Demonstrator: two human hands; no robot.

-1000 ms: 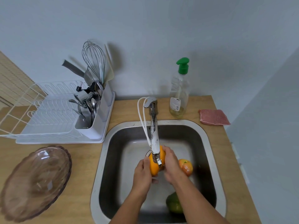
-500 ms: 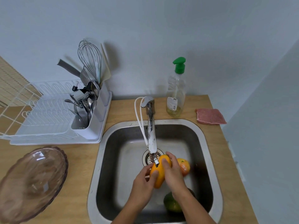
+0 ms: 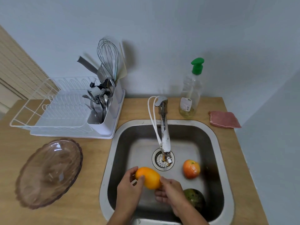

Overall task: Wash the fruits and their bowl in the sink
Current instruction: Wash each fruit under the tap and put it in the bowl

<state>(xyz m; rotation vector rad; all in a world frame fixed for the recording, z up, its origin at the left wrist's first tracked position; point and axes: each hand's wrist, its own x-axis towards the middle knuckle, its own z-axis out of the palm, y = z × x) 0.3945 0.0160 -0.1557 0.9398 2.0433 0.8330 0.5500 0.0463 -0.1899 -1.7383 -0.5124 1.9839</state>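
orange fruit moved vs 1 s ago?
Yes. The orange fruit was up against the tap spout tip; now it sits left of and nearer than the drain, held by both the left hand and right hand.

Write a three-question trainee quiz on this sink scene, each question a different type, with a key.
1. True or false: the glass bowl sits inside the sink.
2. How many fruits are in the picture?
3. Which fruit do both hands hold? A) orange fruit B) red-orange fruit C) green fruit

Key:
1. False; it rests on the counter, left of the sink.
2. Three: the orange fruit, the red-orange fruit and the green fruit.
3. A; the left hand and the right hand grip it, left of the tap.
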